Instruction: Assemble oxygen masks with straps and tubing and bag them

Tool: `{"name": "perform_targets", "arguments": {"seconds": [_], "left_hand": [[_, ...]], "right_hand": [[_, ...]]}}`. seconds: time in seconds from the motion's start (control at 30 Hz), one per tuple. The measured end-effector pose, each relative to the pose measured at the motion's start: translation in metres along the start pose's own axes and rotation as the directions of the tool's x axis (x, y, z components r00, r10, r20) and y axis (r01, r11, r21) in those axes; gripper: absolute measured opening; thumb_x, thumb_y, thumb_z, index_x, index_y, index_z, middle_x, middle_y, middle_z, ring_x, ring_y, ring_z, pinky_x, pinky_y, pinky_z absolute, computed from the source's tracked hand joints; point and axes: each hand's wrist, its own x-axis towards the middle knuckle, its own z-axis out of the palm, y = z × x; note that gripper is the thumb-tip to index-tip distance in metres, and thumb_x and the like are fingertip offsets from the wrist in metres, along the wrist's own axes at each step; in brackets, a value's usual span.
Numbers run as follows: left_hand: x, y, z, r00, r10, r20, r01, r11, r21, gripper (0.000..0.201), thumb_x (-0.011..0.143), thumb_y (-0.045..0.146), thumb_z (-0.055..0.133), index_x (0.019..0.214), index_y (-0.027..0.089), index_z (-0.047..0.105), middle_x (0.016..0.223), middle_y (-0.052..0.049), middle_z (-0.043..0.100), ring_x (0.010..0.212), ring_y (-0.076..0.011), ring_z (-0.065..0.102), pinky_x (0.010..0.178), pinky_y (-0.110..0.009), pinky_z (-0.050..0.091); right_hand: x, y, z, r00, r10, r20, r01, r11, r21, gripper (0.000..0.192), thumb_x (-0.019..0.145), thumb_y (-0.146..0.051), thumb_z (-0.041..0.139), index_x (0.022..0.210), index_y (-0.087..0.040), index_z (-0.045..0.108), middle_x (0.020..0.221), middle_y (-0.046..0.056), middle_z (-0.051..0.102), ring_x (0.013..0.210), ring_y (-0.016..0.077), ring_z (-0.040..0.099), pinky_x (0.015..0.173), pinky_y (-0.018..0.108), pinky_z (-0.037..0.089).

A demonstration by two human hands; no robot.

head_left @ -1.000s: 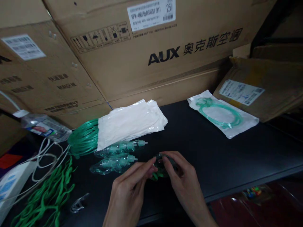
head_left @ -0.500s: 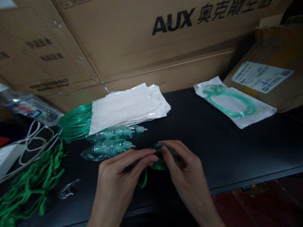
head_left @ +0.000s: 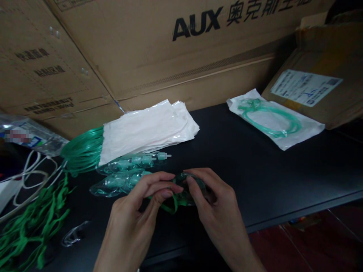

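In front of me, a clear green oxygen mask (head_left: 184, 196) is partly hidden behind my fingers. My right hand (head_left: 218, 200) is closed on its rim, thumb and fingers pinching the top edge. At the mask's left side, my left hand (head_left: 144, 207) has its fingers bent round a green elastic strap (head_left: 172, 207), which loops down below the fingertips. Just beyond the left hand lie two rows of nested clear masks (head_left: 113, 183) with pale green connectors. A pile of loose green straps (head_left: 34, 226) spreads at the left.
White pouches (head_left: 144, 128) lie stacked over coiled green tubing (head_left: 83, 151). A packed tubing set (head_left: 272, 117) rests at the right beside a cardboard box (head_left: 320, 68). A large carton (head_left: 170, 68) walls the back. A plastic bottle (head_left: 34, 136), white cable (head_left: 31, 173) and clear piece (head_left: 74, 234) are left.
My left fingers have spread somewhat and shifted slightly left, with more of the strap loop showing. The right hand keeps its hold on the mask. The view has turned a little right.
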Motion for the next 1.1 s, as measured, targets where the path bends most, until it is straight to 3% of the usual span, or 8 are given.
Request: {"name": "perform_targets", "arguments": {"seconds": [0.07,0.23,0.47,0.63,0.77,0.87,1.0,1.1], "left_hand": [[0.001,0.001,0.003,0.998,-0.040,-0.047,0.038,0.998,-0.051,0.012,0.091,0.033,0.071,0.102,0.028,0.074,0.084,0.002,0.082,0.080,-0.0175,0.079,0.072,-0.020,0.061],[0.006,0.002,0.006,0.997,-0.083,-0.010,0.081,0.988,-0.129,0.005,0.084,0.028,0.076,0.082,0.024,0.075,0.070,0.003,0.078,0.057,-0.0129,0.071,0.055,-0.016,0.055],[0.012,0.002,0.008,0.990,-0.139,0.003,0.139,0.989,-0.048,0.014,0.082,0.036,0.078,0.087,0.022,0.079,0.068,0.002,0.077,0.048,-0.0104,0.063,0.044,-0.015,0.048],[0.016,0.003,0.010,0.971,-0.225,0.078,0.236,0.951,-0.200,0.022,0.078,0.036,0.081,0.084,0.022,0.065,0.056,0.004,0.071,0.044,-0.0131,0.064,0.039,-0.016,0.048],[0.018,0.006,0.006,0.972,-0.198,0.128,0.225,0.941,-0.255,0.022,0.077,0.039,0.082,0.078,0.020,0.072,0.067,-0.003,0.078,0.056,-0.0189,0.074,0.053,-0.024,0.061],[0.014,0.007,-0.001,0.957,-0.204,0.204,0.260,0.916,-0.304,0.028,0.074,0.037,0.088,0.095,0.021,0.082,0.090,-0.009,0.084,0.079,-0.0275,0.081,0.069,-0.033,0.068],[0.006,0.006,-0.012,0.908,-0.217,0.357,0.350,0.862,-0.366,0.047,0.074,0.029,0.090,0.119,0.034,0.079,0.123,-0.007,0.078,0.117,-0.0313,0.073,0.095,-0.036,0.063],[0.002,0.007,-0.017,0.887,-0.167,0.431,0.340,0.868,-0.362,0.048,0.083,0.030,0.084,0.129,0.038,0.073,0.139,-0.005,0.067,0.130,-0.0305,0.062,0.104,-0.036,0.056]], "right_hand": [[0.000,0.000,0.000,1.000,-0.009,0.005,0.009,1.000,0.006,0.019,0.098,-0.023,0.059,0.105,-0.023,0.077,0.103,0.005,0.073,0.090,0.0176,0.071,0.070,0.027,0.055],[0.000,0.001,0.000,1.000,-0.013,0.003,0.013,1.000,0.006,0.019,0.097,-0.022,0.058,0.102,-0.022,0.077,0.099,0.004,0.073,0.087,0.0164,0.070,0.070,0.025,0.056],[0.000,0.002,0.000,1.000,0.019,0.021,-0.020,0.999,0.040,0.019,0.096,-0.024,0.059,0.102,-0.023,0.077,0.100,0.004,0.073,0.087,0.0161,0.071,0.068,0.023,0.057],[0.001,0.001,0.001,1.000,0.023,0.012,-0.023,0.999,0.026,0.019,0.097,-0.024,0.059,0.102,-0.023,0.077,0.100,0.005,0.074,0.085,0.0166,0.071,0.066,0.024,0.057],[0.001,0.000,0.001,1.000,0.012,-0.001,-0.012,1.000,0.024,0.020,0.096,-0.025,0.059,0.102,-0.022,0.077,0.100,0.006,0.074,0.086,0.0178,0.072,0.067,0.025,0.059],[0.001,0.000,0.000,1.000,0.009,-0.001,-0.009,0.999,0.048,0.020,0.096,-0.026,0.058,0.103,-0.022,0.077,0.100,0.006,0.074,0.086,0.0172,0.073,0.067,0.025,0.059],[0.001,-0.001,-0.001,1.000,0.008,-0.002,-0.008,0.999,0.046,0.021,0.096,-0.025,0.058,0.104,-0.021,0.077,0.101,0.006,0.074,0.090,0.0167,0.072,0.071,0.025,0.058],[0.001,-0.001,-0.001,1.000,0.023,0.002,-0.023,0.999,0.049,0.022,0.096,-0.025,0.058,0.106,-0.021,0.077,0.104,0.007,0.074,0.092,0.0176,0.073,0.071,0.025,0.059]]}}
